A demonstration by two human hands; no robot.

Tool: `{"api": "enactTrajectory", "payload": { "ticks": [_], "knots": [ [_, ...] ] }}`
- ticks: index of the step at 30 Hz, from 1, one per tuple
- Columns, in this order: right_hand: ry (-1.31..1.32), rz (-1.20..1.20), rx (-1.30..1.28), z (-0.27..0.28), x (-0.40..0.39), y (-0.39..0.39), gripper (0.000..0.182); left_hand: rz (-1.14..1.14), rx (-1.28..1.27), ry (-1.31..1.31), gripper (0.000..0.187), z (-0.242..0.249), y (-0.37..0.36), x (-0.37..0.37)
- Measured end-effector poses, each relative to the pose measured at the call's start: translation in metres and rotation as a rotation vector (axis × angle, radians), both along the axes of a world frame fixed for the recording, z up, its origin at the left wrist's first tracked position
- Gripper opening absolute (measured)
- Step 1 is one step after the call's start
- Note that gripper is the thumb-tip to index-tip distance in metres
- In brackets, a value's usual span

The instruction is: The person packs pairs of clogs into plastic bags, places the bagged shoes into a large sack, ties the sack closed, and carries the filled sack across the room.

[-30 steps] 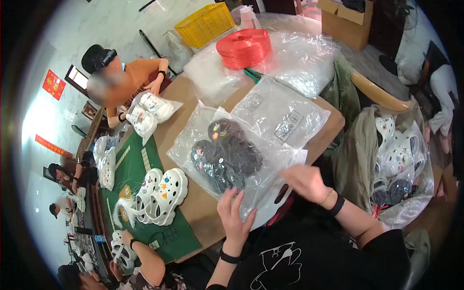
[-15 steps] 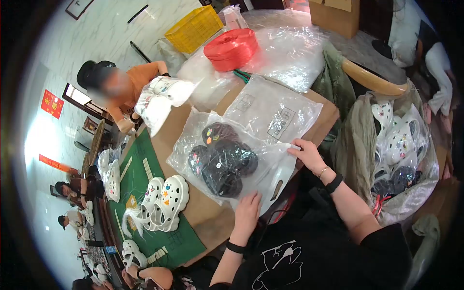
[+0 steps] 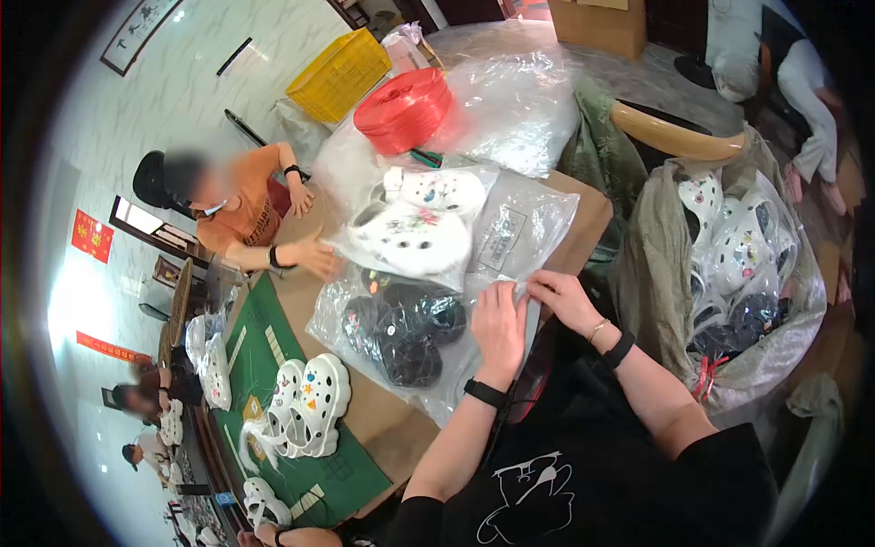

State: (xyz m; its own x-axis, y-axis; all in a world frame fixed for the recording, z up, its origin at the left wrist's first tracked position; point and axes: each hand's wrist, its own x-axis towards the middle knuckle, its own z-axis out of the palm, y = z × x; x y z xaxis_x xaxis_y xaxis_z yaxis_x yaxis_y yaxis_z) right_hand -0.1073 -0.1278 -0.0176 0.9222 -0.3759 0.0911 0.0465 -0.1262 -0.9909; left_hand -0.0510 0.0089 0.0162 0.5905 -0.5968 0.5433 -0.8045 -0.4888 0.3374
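My left hand (image 3: 499, 330) and my right hand (image 3: 558, 299) meet at the open edge of a clear plastic bag (image 3: 365, 351), pinching the film. Inside the bag lies a pair of black clogs (image 3: 406, 330) with small charms. A second clear bag holding white clogs (image 3: 417, 228) rests partly on top of the black pair's bag, on its far side. Both bags lie on a brown table (image 3: 387, 424).
A person in an orange shirt (image 3: 239, 214) sits across, one hand by the white-clog bag. Loose white clogs (image 3: 305, 406) stand on a green mat (image 3: 273, 365). A red twine roll (image 3: 401, 96), a yellow crate (image 3: 339, 64) and a sack of bagged clogs (image 3: 738, 264) surround the table.
My left hand moved up from the bag's near edge to join my right hand at its opening. The bag of white clogs came from the other person onto the table by my bag.
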Motion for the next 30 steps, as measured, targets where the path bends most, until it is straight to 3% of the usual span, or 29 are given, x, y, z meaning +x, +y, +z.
{"api": "enactTrajectory", "payload": {
  "ticks": [3,5,13,19,30],
  "knots": [
    [-0.035,-0.008,-0.032,-0.001,0.003,-0.001,0.021,0.024,-0.023,0.023,0.020,-0.011,-0.002,0.003],
    [0.131,-0.009,0.053,-0.007,0.009,-0.004,0.025,0.012,-0.059,0.030,0.018,-0.015,0.000,0.003],
    [0.107,-0.008,-0.069,-0.012,0.021,0.001,0.023,0.044,0.084,-0.075,0.014,-0.014,0.002,0.001],
    [0.131,-0.066,-0.082,-0.009,0.020,0.003,0.022,0.062,0.057,-0.149,0.011,-0.022,0.010,0.000],
    [0.144,-0.092,-0.028,-0.016,0.022,-0.002,0.023,0.211,0.209,0.016,0.013,-0.025,0.110,-0.034]
  ]
}}
